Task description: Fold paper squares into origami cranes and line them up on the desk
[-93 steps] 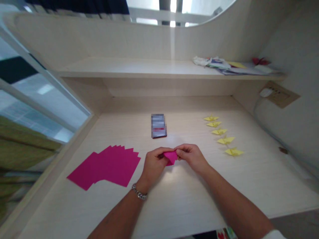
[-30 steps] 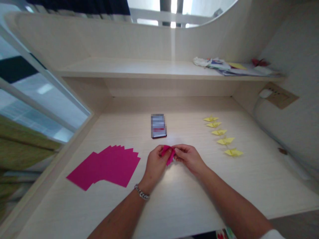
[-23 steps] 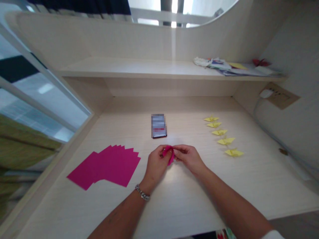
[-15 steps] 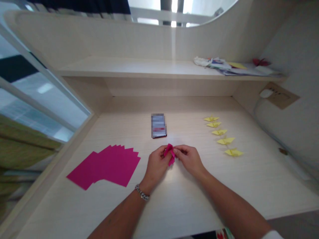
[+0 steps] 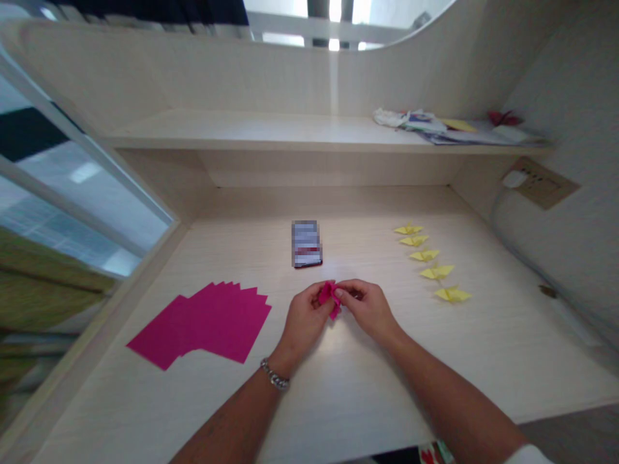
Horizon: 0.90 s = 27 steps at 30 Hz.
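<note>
A small folded magenta paper piece point(image 5: 330, 298) is pinched between both hands just above the pale wooden desk point(image 5: 338, 386). My left hand point(image 5: 304, 320), with a metal bracelet on its wrist, grips the piece from the left with closed fingers. From the right, my right hand point(image 5: 368, 307) pinches its top edge with thumb and forefinger. Most of the paper is hidden by my fingers.
A fanned stack of magenta paper sheets point(image 5: 203, 322) lies at the left. A phone point(image 5: 306, 244) lies flat behind my hands. Several yellow folded paper figures point(image 5: 430, 261) sit in a row at the right. Papers clutter the upper shelf point(image 5: 449, 125). A wall socket point(image 5: 536, 183) is at right.
The magenta piece has been folded narrower and turned more upright between my fingers. Both hands stayed in almost the same place on the desk.
</note>
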Motion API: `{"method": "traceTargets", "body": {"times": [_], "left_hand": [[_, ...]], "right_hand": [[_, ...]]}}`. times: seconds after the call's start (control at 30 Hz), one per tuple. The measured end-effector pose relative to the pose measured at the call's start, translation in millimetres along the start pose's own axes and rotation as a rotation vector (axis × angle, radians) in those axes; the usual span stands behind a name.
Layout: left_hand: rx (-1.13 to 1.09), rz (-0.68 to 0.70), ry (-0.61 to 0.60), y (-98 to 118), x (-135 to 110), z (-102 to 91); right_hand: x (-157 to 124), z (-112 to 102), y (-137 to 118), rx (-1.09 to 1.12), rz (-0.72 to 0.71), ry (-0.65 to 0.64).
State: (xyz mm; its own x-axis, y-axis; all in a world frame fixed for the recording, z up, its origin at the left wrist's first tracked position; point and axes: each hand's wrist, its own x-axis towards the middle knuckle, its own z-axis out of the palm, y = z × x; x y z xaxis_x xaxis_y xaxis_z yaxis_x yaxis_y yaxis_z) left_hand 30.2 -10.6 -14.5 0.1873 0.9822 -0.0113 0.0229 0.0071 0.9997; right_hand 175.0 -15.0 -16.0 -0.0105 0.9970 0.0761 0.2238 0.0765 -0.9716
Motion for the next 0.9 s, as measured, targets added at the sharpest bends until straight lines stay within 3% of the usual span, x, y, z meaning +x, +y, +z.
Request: {"method": "traceTargets", "body": {"times": [0.23,0.6,0.9], "left_hand": [[-0.022,-0.017,0.002,-1.6,0.0,-1.1],[-0.345,-0.153,-0.088,-2.0,-1.3,-0.9],[-0.326,-0.178,-0.104,-1.4,0.1,-1.8]], "right_hand": [[0.1,0.7,0.2,0.008,-0.002,0.045],[-3.5,2.4,-4.3,-0.093,-0.077,0.142],[-3.6,0.5,-3.5,-0.12,-0.101,0.138]]}}
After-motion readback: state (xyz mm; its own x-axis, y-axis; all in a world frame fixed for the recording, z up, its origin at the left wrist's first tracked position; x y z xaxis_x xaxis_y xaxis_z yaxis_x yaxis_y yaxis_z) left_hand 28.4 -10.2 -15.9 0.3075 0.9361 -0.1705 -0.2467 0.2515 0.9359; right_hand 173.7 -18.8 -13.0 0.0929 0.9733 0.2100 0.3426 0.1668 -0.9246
